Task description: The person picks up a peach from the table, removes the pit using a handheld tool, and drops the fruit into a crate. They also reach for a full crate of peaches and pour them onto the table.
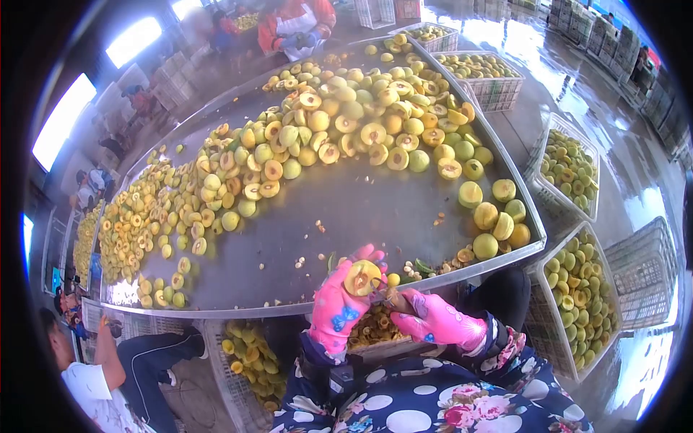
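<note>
At the table's near edge, my left hand (339, 305), in a pink glove with a blue pattern, is closed around a halved yellow-green fruit (360, 277), cut face up. Just right of it my right hand (433, 315), also gloved in pink, is closed on a small tool whose thin tip touches the fruit's right side; the tool is mostly hidden by the fingers. A small yellow round piece (393, 279) shows between the hands. Below them stands a container of brownish scraps (377, 326).
The metal table (332, 206) holds a long heap of whole and halved fruit (289, 137). Fruit-filled crates (577, 296) stand on the right, another (253, 361) at lower left. A seated person (101, 375) is at lower left; a person in orange sleeves (297, 25) works across the table.
</note>
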`<action>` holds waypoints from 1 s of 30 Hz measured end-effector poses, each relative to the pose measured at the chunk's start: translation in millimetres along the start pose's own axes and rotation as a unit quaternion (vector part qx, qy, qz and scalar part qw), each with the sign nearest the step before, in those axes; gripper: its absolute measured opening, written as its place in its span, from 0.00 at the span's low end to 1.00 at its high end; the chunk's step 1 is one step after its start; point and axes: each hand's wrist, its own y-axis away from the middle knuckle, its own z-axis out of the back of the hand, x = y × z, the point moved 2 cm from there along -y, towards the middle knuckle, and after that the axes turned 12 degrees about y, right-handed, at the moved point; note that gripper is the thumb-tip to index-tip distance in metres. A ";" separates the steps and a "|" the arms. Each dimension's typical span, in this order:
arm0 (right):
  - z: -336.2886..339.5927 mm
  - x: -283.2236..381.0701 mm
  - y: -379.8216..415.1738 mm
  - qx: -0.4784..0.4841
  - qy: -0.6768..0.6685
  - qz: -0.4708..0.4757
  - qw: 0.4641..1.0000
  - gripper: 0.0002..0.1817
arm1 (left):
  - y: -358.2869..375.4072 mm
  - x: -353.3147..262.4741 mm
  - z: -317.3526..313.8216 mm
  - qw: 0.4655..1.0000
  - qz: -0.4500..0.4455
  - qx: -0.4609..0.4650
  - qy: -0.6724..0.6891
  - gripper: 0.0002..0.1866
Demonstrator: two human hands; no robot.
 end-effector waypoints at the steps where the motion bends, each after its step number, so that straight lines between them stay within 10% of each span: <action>1: -1.0 3.5 2.3 -0.003 0.010 -0.007 1.000 0.17 | 4.1 3.0 -0.7 1.000 0.003 0.000 -0.003 0.23; 22: -36.8 -21.8 5.6 -0.070 0.198 0.096 0.973 0.12 | 24.0 44.5 -1.9 0.987 -0.121 -0.099 -0.040 0.14; 28: -33.0 -6.3 5.8 -0.001 0.259 -0.015 0.966 0.18 | 22.0 43.0 9.2 0.972 -0.140 -0.122 -0.141 0.10; 30: -53.8 -54.0 -5.0 -0.079 0.306 0.168 0.934 0.15 | 20.4 42.8 14.1 0.970 -0.141 -0.118 -0.161 0.09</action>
